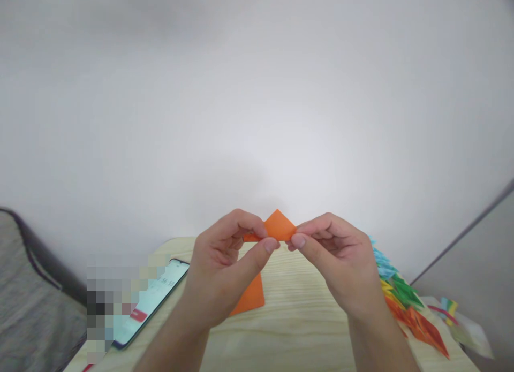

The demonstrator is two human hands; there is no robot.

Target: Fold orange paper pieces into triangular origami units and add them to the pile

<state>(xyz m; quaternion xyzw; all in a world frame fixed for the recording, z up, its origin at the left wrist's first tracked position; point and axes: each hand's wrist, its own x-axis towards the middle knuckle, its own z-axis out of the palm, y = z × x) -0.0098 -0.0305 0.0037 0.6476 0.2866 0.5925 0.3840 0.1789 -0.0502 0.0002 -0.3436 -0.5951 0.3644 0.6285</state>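
A small folded piece of orange paper (279, 225) is held up between both hands over the table, its pointed corner facing up. My left hand (228, 265) pinches its left part between thumb and index finger; some of the paper shows behind those fingers. At the right corner, the thumb and fingertips of my right hand (337, 259) are closed on the same paper. Below, another orange paper sheet (251, 297) lies flat on the table, partly hidden by my left hand and wrist.
On the light wood table (281, 340), a phone (156, 297) with a lit screen lies at left. Folded paper pieces in blue, green (403, 291), yellow and orange (425, 329) line the right edge. A clear plastic bag (468, 329) is beyond it. A white wall (257, 104) stands behind; grey fabric (36, 297) is far left.
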